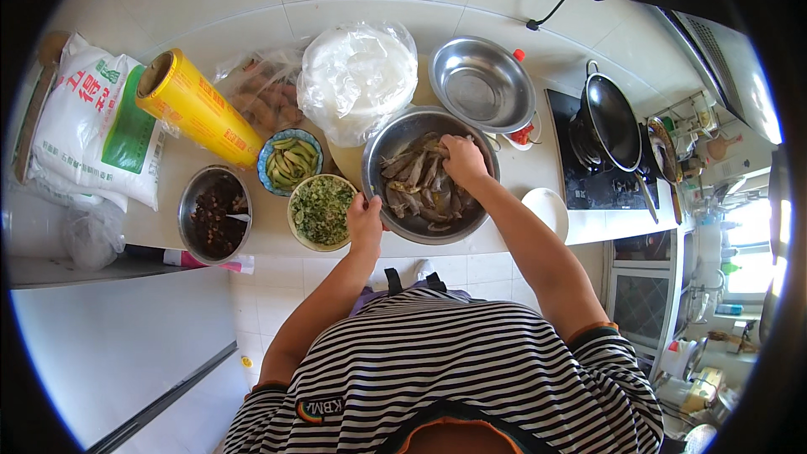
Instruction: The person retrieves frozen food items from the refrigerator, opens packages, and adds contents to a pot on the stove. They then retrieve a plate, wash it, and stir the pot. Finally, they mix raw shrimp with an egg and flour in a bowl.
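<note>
A large steel bowl [434, 239] holds many raw shrimp [419, 180], grey-brown and heaped together. My right hand [464, 161] reaches into it from the right, its fingers among the shrimp at the upper right of the heap; whether they grip one cannot be told. At the bowl's left rim is my left hand [365, 217], thumb up, holding the edge. Just left of that hand stands a bowl of chopped greens [321, 211], with a blue-patterned bowl of green slices [291, 164] behind it. An empty steel basin [482, 85] touches the shrimp bowl at the back.
Farther left are a steel bowl of dark food [217, 217], a yellow roll of cling film [198, 107] and a white sack [98, 120]. A plastic-covered stack [359, 79] stands behind. To the right lie a white plate [547, 211] and a wok [611, 120] on the black cooktop [577, 186].
</note>
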Demonstrator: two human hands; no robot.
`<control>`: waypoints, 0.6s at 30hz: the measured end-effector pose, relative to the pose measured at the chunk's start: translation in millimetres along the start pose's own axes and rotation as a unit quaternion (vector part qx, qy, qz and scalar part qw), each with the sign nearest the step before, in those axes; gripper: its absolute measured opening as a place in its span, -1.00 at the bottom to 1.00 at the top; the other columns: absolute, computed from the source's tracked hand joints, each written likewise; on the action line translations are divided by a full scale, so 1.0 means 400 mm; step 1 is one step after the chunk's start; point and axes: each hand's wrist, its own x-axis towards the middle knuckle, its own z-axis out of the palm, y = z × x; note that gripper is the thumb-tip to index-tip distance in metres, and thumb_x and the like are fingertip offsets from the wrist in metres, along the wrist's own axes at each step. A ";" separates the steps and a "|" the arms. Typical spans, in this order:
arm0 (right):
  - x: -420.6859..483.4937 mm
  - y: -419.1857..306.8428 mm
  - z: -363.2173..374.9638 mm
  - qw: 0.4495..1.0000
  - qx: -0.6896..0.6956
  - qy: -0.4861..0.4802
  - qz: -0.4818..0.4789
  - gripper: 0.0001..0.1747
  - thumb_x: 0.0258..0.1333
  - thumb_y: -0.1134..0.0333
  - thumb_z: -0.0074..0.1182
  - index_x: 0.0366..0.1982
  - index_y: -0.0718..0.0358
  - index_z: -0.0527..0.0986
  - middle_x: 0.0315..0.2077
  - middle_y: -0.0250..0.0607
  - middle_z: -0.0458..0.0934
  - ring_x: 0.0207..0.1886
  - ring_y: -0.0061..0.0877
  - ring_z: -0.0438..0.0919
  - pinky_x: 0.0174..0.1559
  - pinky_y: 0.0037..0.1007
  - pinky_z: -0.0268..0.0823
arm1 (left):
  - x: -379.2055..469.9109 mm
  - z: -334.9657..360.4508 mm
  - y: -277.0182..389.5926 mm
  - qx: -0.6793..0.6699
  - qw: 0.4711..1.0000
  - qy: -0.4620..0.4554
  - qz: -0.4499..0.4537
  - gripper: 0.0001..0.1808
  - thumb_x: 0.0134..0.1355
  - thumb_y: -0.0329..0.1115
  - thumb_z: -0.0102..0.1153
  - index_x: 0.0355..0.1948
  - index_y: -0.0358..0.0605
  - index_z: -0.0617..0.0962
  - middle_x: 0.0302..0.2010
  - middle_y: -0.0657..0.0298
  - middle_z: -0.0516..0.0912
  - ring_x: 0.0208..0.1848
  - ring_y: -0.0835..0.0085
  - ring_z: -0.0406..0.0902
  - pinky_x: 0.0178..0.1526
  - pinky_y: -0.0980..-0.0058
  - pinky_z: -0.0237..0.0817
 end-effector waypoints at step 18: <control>-0.038 -0.066 -0.137 0.992 0.039 -0.115 -0.025 -0.03 -0.15 0.14 0.43 0.31 0.11 0.22 0.03 0.05 0.53 0.08 -0.02 0.53 0.06 -0.08 0.41 | 0.016 -0.024 0.000 0.011 1.000 -0.003 -0.014 -0.84 0.39 -0.31 0.08 -0.10 -0.15 0.54 -0.34 0.33 0.61 -0.49 0.55 0.57 -0.52 0.51 0.44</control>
